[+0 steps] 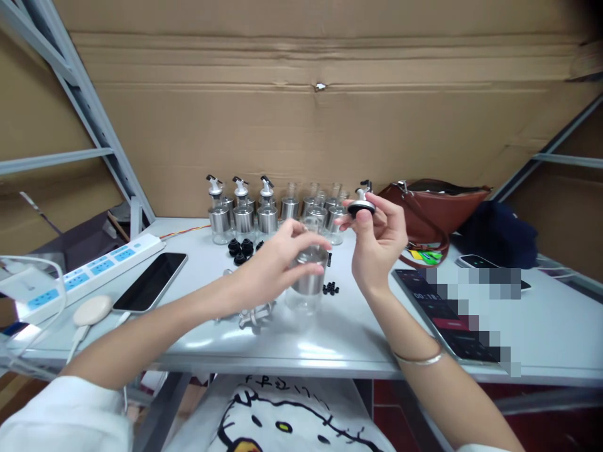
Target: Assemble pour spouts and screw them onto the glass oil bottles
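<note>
My left hand (277, 263) is curled around the upper part of a glass bottle (308, 285) with a metal band, which stands upright over the table in front of me. Between the thumb and fingers of my right hand (379, 242) is a pourer spout (362, 204), pale with a black tip and a dark round base. It is apart from the bottle, higher and to the right. Black stoppers (240, 250) sit behind my left forearm. Pale spout parts (257, 314) lie by the bottle's left, and small black pieces (331, 288) to its right.
Bottles with spouts fitted (244, 216) and bottles without spouts (289, 204) line the back by the cardboard wall (282, 138). A power strip (94, 270) and phone (151, 282) lie left. On the right are a brown bag (438, 213), dark cap (502, 232) and tablet-like device (438, 307).
</note>
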Demonstrator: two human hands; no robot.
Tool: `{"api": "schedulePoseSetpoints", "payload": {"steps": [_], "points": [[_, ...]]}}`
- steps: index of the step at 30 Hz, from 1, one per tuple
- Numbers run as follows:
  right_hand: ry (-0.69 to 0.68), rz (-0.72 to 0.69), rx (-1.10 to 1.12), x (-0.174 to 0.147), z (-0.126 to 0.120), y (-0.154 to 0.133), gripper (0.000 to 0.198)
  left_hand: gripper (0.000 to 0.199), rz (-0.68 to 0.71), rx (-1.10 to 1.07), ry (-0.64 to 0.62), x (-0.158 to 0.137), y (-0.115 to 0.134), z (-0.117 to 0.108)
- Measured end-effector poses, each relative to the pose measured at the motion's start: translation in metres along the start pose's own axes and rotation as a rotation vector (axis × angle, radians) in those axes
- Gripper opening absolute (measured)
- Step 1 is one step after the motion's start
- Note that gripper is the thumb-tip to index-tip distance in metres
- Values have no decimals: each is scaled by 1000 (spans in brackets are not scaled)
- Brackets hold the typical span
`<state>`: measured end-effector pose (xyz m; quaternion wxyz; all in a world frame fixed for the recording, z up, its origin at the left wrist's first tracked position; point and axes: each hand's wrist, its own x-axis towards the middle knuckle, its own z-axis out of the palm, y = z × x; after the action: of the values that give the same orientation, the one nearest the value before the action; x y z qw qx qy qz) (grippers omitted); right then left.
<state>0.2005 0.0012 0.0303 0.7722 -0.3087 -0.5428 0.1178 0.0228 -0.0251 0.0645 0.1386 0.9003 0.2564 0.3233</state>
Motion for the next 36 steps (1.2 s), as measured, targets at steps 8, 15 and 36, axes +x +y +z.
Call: {"api": "schedulePoseSetpoints", "payload": {"steps": [8,15,36], "points": [[-133,-175,200,-10,8,-8,21,22,32,-71,-168,-30,18,10],[-308,-281,196,-22,3,-9,34,15,84,-93,-168,-35,5,16],[-202,-528,-50,-31,3,-6,28,28,217,-653,206,-11,-21,43]]}}
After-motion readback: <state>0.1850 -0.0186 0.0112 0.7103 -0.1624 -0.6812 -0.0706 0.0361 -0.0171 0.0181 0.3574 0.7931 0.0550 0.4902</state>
